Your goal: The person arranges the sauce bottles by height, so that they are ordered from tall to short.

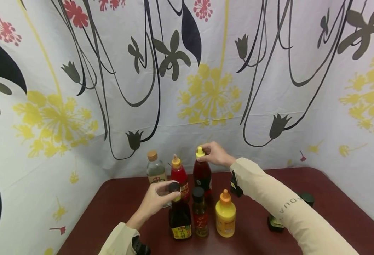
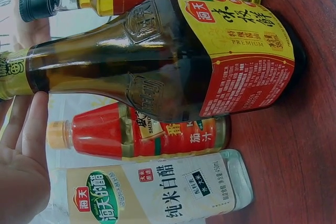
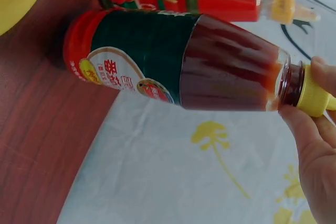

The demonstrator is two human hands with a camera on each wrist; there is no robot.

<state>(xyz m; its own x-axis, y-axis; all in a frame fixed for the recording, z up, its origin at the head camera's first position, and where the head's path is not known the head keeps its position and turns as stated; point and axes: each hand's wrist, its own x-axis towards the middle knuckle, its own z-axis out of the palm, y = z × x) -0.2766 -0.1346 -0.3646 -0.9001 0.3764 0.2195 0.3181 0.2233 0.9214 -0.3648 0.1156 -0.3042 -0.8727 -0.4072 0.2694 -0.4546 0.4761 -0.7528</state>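
Head: left hand (image 1: 155, 200) closed round top of long-necked brown glass bottle (image 1: 178, 214), mid red-brown wooden table (image 1: 110, 205); right hand (image 1: 218, 154) pinching top of tapered dark-red sauce bottle (image 1: 202, 173), behind; top-only holds could topple either into slim red-labelled glass bottle (image 1: 200, 219). Left wrist: yellow-red label (image 2: 247, 56), 海天, 味极鲜, "PREMIUM", 380mL. Right wrist: dark-green label (image 3: 144, 38), characters unclear.
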